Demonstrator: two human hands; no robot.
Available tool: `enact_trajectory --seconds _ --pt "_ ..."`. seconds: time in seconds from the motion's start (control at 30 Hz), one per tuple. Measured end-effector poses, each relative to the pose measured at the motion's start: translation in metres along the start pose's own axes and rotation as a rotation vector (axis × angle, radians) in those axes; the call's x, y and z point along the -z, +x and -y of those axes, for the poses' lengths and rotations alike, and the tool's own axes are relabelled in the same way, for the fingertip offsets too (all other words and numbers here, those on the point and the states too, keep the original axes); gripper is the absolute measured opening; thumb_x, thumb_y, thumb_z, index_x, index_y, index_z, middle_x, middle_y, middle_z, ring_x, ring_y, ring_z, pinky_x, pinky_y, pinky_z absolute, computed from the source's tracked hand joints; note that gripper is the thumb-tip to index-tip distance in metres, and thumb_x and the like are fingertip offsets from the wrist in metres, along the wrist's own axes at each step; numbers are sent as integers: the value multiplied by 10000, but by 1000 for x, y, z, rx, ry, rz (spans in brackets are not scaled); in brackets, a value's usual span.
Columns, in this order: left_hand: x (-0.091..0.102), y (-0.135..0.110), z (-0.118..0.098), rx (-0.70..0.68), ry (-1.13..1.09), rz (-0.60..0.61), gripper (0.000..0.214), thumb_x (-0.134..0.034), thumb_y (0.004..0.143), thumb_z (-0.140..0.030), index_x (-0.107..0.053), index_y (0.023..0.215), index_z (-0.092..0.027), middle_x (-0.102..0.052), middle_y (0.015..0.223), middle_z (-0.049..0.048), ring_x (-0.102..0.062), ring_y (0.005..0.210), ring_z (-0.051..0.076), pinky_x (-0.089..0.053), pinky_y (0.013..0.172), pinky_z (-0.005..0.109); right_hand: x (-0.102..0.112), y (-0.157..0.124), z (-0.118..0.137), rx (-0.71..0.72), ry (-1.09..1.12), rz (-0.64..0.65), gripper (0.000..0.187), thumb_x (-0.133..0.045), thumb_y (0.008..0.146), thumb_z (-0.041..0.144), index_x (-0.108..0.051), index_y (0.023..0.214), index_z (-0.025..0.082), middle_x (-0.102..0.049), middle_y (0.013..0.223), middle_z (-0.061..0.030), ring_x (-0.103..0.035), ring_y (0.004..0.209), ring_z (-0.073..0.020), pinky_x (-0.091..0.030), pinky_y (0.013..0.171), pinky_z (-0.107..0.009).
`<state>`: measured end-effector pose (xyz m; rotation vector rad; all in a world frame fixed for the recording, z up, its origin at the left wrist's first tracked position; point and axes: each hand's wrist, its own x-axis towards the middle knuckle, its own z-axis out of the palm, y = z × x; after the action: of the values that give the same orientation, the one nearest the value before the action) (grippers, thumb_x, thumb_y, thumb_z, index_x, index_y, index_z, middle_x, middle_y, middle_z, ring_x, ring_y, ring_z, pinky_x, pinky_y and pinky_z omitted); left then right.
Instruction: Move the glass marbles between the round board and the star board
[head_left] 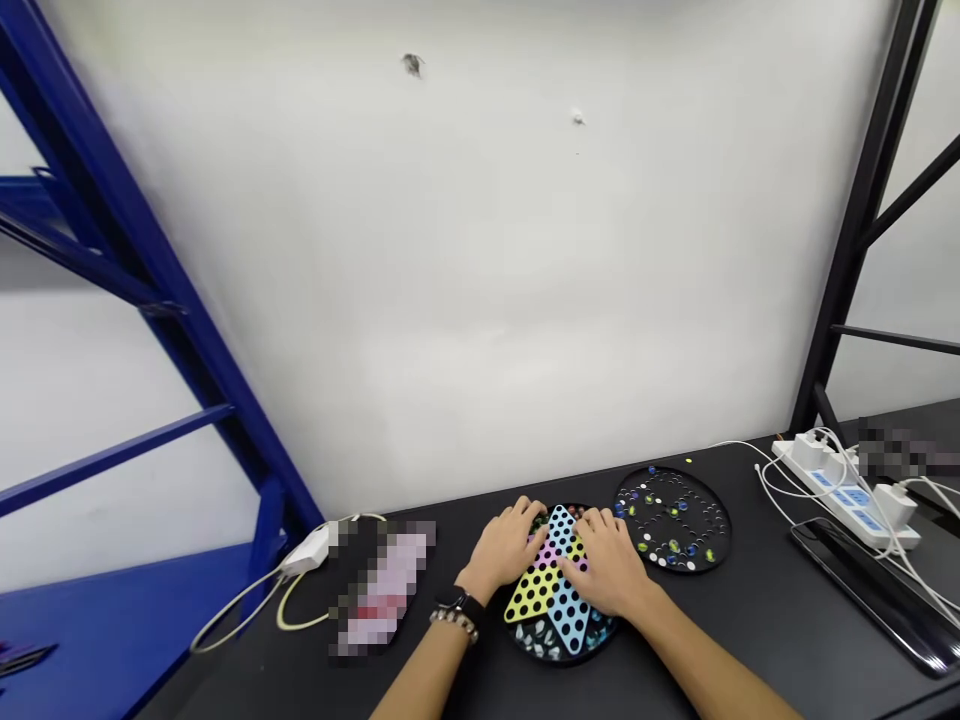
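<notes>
A round Chinese checkers board (pixel 571 612) lies on the black table, with a coloured star full of black holes in yellow, blue and pink. Clear and coloured marbles (pixel 538 638) show in the compartments around the star. My left hand (pixel 504 545) curls over the star's upper left side, its thumb resting on top. On the opposite side, my right hand (pixel 611 562) grips the upper right part, thumb also on the surface. Both sets of fingertips reach past the star's edges; their undersides are hidden.
Right of the board lies a round black tray (pixel 694 515) with scattered marbles. Farther right are a white power strip (pixel 847 490) with plugs and cables, and a glossy black object (pixel 874 590). A white adapter (pixel 309 548) and a blurred-out item (pixel 390 590) lie left. A wall stands behind.
</notes>
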<state>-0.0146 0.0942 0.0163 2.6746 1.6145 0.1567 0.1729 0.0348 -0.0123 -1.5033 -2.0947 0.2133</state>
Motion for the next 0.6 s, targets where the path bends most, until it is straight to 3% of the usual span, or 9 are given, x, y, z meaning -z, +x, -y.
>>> enact_trajectory --seconds 0.27,0.6 --pt "2 -9 3 -18 95 103 372 -275 982 -398 -511 1215 -229 -572 1160 77 -665 861 217 -492 776 336 12 15 -22 204 97 94 362 -707 755 477 -612 985 214 -621 1050 -51 -510 1021 -233 -418 893 -360" --pt "-2 -6 -1 -4 113 109 406 -202 1004 -382 -511 1210 -218 -586 1149 99 -676 854 227 -505 752 345 12 13 -23 165 158 89 351 -738 717 459 -623 948 221 -627 1039 -33 -513 1005 -221 -410 894 -356"
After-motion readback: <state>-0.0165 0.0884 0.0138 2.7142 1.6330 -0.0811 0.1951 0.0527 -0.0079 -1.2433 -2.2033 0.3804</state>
